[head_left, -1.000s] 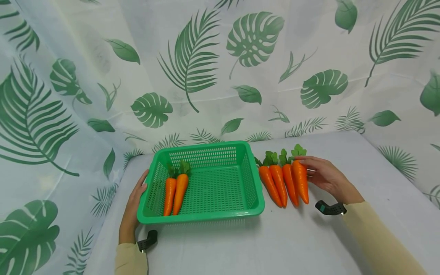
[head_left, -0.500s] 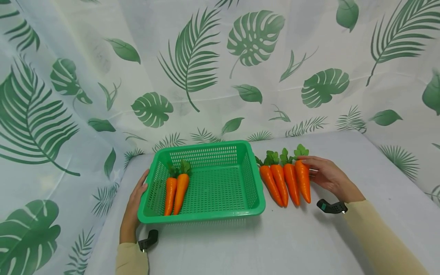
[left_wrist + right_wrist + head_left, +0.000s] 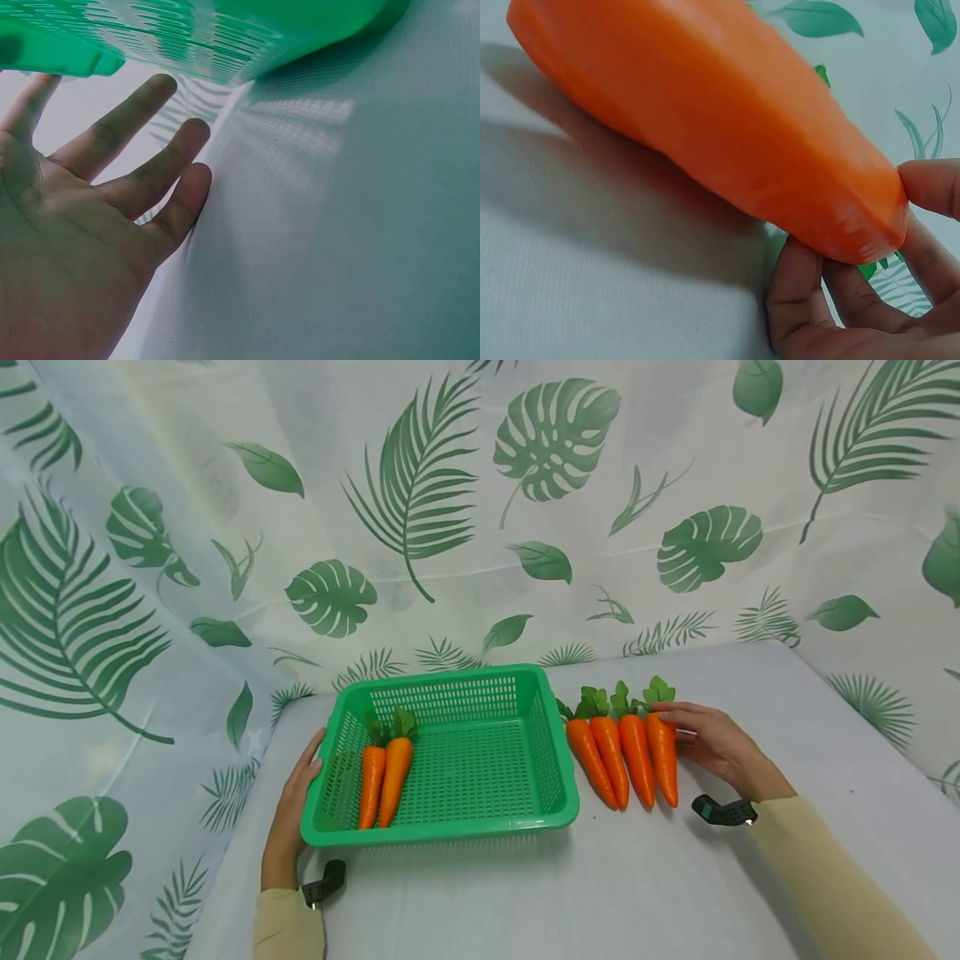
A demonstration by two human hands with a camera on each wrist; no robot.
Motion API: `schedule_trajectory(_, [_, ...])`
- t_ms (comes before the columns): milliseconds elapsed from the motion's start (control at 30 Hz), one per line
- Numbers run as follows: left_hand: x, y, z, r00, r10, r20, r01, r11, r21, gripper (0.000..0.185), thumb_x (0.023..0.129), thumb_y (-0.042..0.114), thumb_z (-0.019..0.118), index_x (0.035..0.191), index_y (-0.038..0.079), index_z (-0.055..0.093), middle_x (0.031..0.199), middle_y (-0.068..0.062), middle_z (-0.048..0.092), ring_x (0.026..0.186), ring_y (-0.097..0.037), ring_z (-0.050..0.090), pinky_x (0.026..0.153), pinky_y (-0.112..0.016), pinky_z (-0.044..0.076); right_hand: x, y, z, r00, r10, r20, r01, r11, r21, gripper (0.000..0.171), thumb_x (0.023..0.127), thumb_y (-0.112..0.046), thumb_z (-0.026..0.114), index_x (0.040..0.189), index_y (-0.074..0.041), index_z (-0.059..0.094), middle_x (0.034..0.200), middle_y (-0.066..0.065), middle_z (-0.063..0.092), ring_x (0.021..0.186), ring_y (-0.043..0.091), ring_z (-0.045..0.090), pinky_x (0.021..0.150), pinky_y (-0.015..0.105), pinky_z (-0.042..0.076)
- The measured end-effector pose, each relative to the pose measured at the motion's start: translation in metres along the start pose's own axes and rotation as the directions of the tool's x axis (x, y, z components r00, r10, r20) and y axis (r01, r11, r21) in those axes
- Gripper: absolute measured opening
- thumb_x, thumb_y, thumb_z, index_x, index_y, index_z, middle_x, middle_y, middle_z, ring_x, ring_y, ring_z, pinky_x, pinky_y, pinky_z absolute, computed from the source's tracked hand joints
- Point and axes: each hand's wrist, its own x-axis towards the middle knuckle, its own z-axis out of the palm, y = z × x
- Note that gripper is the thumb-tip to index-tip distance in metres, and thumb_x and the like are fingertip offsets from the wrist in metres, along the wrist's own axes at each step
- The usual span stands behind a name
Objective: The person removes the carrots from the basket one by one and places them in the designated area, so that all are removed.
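A green plastic basket (image 3: pixel 442 837) stands on the white cloth, and two orange carrots (image 3: pixel 382 781) lie in its left part. Several more carrots (image 3: pixel 611 760) lie side by side just right of the basket. My right hand (image 3: pixel 684 727) holds the leafy thick end of the rightmost carrot (image 3: pixel 663 758). In the right wrist view that carrot (image 3: pixel 705 135) is pinched between the thumb (image 3: pixel 932 187) above and fingers (image 3: pixel 802 300) below. My left hand (image 3: pixel 296 797) lies with straight fingers against the basket's left wall. The left wrist view shows its palm (image 3: pixel 90 225) under the basket's rim (image 3: pixel 187 37).
The white table cloth (image 3: pixel 637 877) runs bare along the front and far right. A leaf-printed curtain (image 3: pixel 420 527) hangs close behind the table and along its left side. A black wrist camera mount (image 3: pixel 723 812) sits on each forearm.
The right hand has stayed at the rightmost carrot, which has shifted very slightly. The left hand, the basket and the other carrots have not moved.
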Motion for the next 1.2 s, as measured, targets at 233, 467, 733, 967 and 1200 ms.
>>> schedule_trajectory(233, [0.000, 0.000, 0.000, 1.000, -0.002, -0.002, 0.002, 1.000, -0.003, 0.058, 0.118, 0.046, 0.030, 0.173, 0.032, 0.022, 0.175, 0.000, 0.023, 0.136, -0.024, 0.038, 0.097, -0.019, 0.044, 0.002, 0.001, 0.000, 0.999, -0.031, -0.022, 0.028, 0.992, -0.127, 0.047, 0.111, -0.028, 0.061, 0.150, -0.002, 0.061, 0.140, 0.002, 0.054, 0.110, 0.013, 0.059, 0.090, 0.025, 0.055])
schedule_trajectory(467, [0.001, -0.001, -0.001, 1.000, -0.002, -0.003, 0.002, 1.000, 0.001, 0.058, 0.118, 0.046, 0.031, 0.173, 0.032, 0.022, 0.175, 0.002, 0.022, 0.139, -0.023, 0.036, 0.098, -0.019, 0.043, 0.003, 0.002, 0.002, 0.998, -0.063, -0.020, 0.058, 0.978, -0.201, 0.060, 0.112, -0.030, 0.059, 0.157, 0.009, 0.046, 0.152, 0.017, 0.047, 0.106, 0.010, 0.061, 0.089, 0.025, 0.055])
schedule_trajectory(733, [0.001, -0.004, -0.002, 1.000, 0.002, -0.003, -0.002, 1.000, -0.001, 0.057, 0.118, 0.047, 0.031, 0.173, 0.033, 0.023, 0.175, 0.002, 0.023, 0.138, -0.024, 0.037, 0.097, -0.020, 0.044, 0.005, 0.004, 0.004, 0.994, -0.102, -0.039, 0.086, 0.952, -0.294, 0.062, 0.111, -0.031, 0.062, 0.155, 0.010, 0.048, 0.142, 0.010, 0.057, 0.100, 0.006, 0.064, 0.088, 0.024, 0.056])
schedule_trajectory(967, [0.001, -0.005, -0.002, 1.000, 0.011, -0.004, -0.011, 1.000, 0.004, 0.057, 0.118, 0.046, 0.031, 0.173, 0.032, 0.023, 0.175, 0.001, 0.023, 0.138, -0.024, 0.037, 0.097, -0.019, 0.044, 0.005, 0.003, 0.008, 0.992, -0.106, -0.067, 0.078, 0.940, -0.333, 0.060, 0.111, -0.030, 0.062, 0.154, 0.010, 0.050, 0.153, 0.026, 0.048, 0.098, 0.004, 0.063, 0.086, 0.023, 0.056])
schedule_trajectory(1200, [0.002, -0.006, -0.003, 0.999, 0.032, 0.002, -0.032, 0.999, -0.004, 0.057, 0.118, 0.045, 0.031, 0.173, 0.031, 0.024, 0.175, 0.000, 0.023, 0.139, -0.023, 0.037, 0.099, -0.020, 0.043, 0.005, 0.002, 0.011, 0.988, -0.142, -0.067, 0.105, 0.915, -0.389, 0.058, 0.110, -0.030, 0.063, 0.151, 0.010, 0.053, 0.151, 0.028, 0.051, 0.098, 0.005, 0.062, 0.084, 0.024, 0.055])
